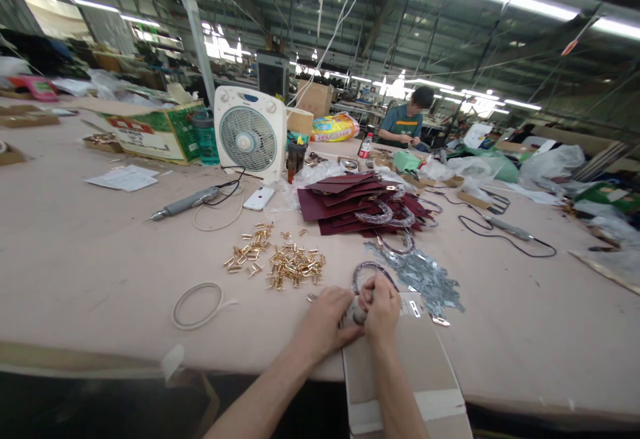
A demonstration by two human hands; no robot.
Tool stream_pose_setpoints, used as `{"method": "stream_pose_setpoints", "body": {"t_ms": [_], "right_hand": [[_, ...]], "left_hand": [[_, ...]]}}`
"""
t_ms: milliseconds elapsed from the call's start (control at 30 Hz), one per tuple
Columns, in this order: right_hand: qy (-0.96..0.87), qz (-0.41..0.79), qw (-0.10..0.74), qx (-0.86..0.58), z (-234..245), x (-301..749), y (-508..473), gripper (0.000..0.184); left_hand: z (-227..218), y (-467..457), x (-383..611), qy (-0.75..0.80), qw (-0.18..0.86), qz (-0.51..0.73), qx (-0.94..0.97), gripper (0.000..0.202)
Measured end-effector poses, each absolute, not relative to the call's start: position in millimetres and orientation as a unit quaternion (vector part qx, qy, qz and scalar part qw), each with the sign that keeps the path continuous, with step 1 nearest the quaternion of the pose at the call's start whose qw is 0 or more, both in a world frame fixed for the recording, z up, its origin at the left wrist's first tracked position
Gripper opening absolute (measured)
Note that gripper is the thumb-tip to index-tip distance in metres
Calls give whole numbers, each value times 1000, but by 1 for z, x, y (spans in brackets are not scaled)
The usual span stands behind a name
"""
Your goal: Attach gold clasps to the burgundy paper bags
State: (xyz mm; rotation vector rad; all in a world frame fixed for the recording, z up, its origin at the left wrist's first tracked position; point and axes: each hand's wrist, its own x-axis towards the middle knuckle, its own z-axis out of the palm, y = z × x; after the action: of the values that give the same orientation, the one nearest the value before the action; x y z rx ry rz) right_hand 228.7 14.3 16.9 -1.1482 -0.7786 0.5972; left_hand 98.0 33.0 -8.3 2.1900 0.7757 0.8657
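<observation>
a big workshop under strip lights, with a long beige table point(100, 259) strewn with work. at its near edge, middle, both hands meet over a cardboard point(400, 372) sheet that overhangs the edge. the left hand point(327, 315) and right hand point(381, 305) are pressed together, fingers curled, pinching one end of a curved handle point(363, 267) whose arc rises just beyond the knuckles; what sits between the fingertips is hidden.

the handle looks light and springy, its clear wrap probably slick, so a hold near the end, close to the fitting, seems surer than on the arc.

just left of the hands lie gold clips point(280, 262), just right a heap of silver plates point(425, 275). farther back sits a stack of maroon pieces point(345, 202) with more handles on it. a white loop point(197, 305) lies near the near edge to the left. toward the far side are a driver point(187, 203), a phone point(259, 197), a fan point(250, 133) and a green box point(155, 133). a co-worker point(407, 125) sits at the far edge.
</observation>
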Motion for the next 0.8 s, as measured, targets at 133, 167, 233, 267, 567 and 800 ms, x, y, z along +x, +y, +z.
{"method": "stream_pose_setpoints", "body": {"t_ms": [133,167,233,267,567,800], "right_hand": [[-250,327,791,-454,27,246,17,39],[-253,323,795,-448,30,248,19,39],[-275,323,789,-444,36,247,27,40],[-290,329,781,-446,36,245,32,41],[-372,362,687,-508,21,232,53,42],[-524,270,580,-562,26,226,36,43]], "left_hand": [[-15,31,102,332,285,312,843,60],[-16,31,102,335,283,308,845,62],[-16,32,102,336,282,304,846,63],[-15,32,102,335,283,303,846,62],[-13,33,101,330,289,291,850,44],[-8,30,98,323,313,289,845,47]]}}
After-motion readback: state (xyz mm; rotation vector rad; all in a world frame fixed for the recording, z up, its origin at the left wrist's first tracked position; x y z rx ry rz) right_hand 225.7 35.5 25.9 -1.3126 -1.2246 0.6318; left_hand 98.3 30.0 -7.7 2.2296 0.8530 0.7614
